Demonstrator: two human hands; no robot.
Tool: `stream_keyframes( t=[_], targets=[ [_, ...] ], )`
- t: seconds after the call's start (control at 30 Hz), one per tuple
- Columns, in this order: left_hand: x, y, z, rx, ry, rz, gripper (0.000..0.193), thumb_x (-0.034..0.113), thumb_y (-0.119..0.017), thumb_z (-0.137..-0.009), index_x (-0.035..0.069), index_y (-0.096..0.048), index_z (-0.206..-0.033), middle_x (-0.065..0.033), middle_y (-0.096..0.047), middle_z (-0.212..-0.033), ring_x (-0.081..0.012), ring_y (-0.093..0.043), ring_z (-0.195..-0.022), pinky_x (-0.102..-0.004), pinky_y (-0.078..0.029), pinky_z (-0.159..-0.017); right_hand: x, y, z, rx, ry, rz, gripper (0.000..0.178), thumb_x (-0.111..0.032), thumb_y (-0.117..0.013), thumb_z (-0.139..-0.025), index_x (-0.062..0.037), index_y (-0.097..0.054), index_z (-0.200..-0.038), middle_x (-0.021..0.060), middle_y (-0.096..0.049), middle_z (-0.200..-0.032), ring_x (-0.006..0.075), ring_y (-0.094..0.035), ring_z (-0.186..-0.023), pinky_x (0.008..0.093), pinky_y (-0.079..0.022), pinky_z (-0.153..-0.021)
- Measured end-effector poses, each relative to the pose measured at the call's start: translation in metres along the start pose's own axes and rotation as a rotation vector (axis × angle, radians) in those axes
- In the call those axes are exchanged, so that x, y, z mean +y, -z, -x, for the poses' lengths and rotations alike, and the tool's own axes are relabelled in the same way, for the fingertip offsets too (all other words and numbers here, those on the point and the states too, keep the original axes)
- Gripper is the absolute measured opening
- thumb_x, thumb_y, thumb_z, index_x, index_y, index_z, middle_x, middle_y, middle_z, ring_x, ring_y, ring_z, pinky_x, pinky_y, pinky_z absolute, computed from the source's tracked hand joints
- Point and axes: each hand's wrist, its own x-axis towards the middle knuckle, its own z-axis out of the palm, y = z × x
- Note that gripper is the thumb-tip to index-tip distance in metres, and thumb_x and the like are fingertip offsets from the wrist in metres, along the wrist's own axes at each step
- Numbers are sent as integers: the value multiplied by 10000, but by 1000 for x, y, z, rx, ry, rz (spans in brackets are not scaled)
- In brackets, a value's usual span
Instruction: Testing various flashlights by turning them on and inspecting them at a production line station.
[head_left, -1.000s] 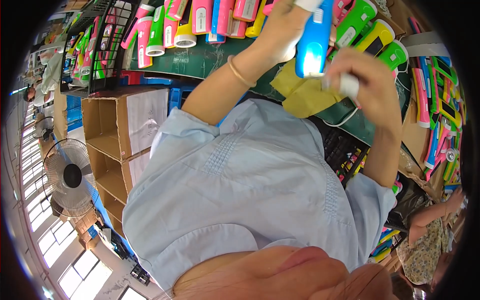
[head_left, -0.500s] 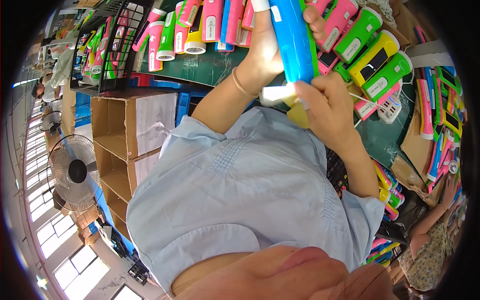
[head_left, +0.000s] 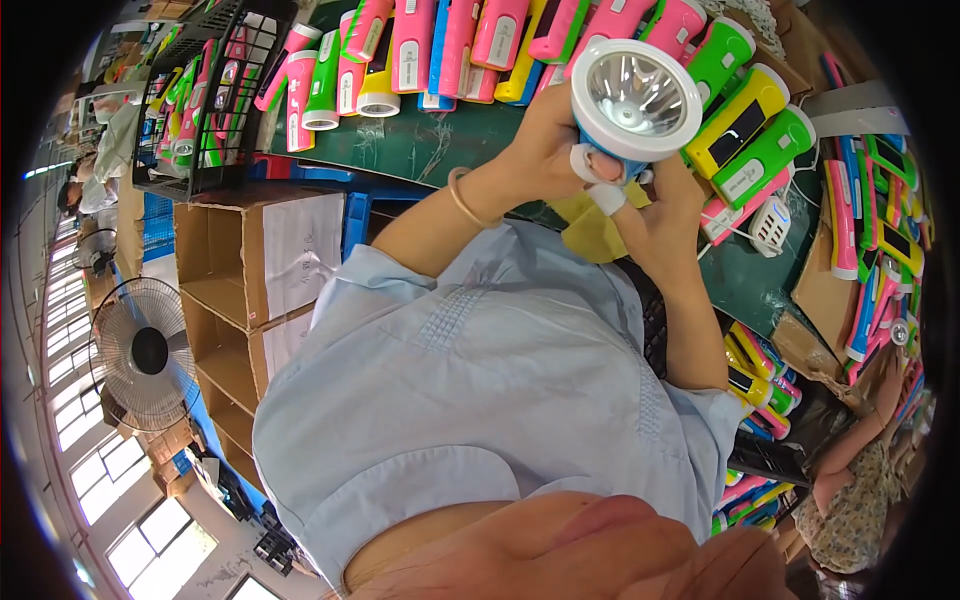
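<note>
A blue flashlight (head_left: 612,152) with a white-rimmed lens is held up at the top centre, its reflector facing me and showing no glow. My left hand (head_left: 545,148), below a bangle on the wrist, is closed around its left side. From the right, my right hand (head_left: 668,212) grips the flashlight too, its thumb near the body just under the lens ring. White wraps show on both thumbs. The far fingers and most of the flashlight's body are hidden behind the lens. A yellow cloth (head_left: 592,228) lies below the hands.
Rows of pink, green, yellow and blue flashlights (head_left: 410,50) cover the green tabletop (head_left: 440,140). A white multi-port charger (head_left: 770,226) with cables sits at right. A black basket (head_left: 205,110) of flashlights and cardboard compartments (head_left: 215,255) stand left. Another person (head_left: 850,500) is at far right.
The flashlight has swung from lying lengthwise to lens-up, facing me. The bright glow at its lower end is gone. My right hand has moved up beside its head.
</note>
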Motion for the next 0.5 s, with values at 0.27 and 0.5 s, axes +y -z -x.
stream_keyframes(
  t=[0.27, 0.5],
  targets=[
    [21, -2, 4, 38, 298, -449, 737, 177, -748, -689, -46, -302, -1232, -169, -511, -1096, -232, -529, -1010, -328, -428, -856, 23, 29, -4, -54, -313, -305, 270, -137, -427, -915, -23, -551, -1125, 22, -543, -855, 82, -460, -704, 208, -386, -612],
    [22, -3, 2, 91, 492, -294, 627, 167, -708, -727, -31, -344, -1198, -133, -534, -1026, -185, -543, -898, -309, -454, -774, 23, 36, -2, -174, -385, -356, 237, -204, -495, -908, 0, -614, -891, -35, -494, -628, 59, -384, -557, 205, -318, -524]
  ],
)
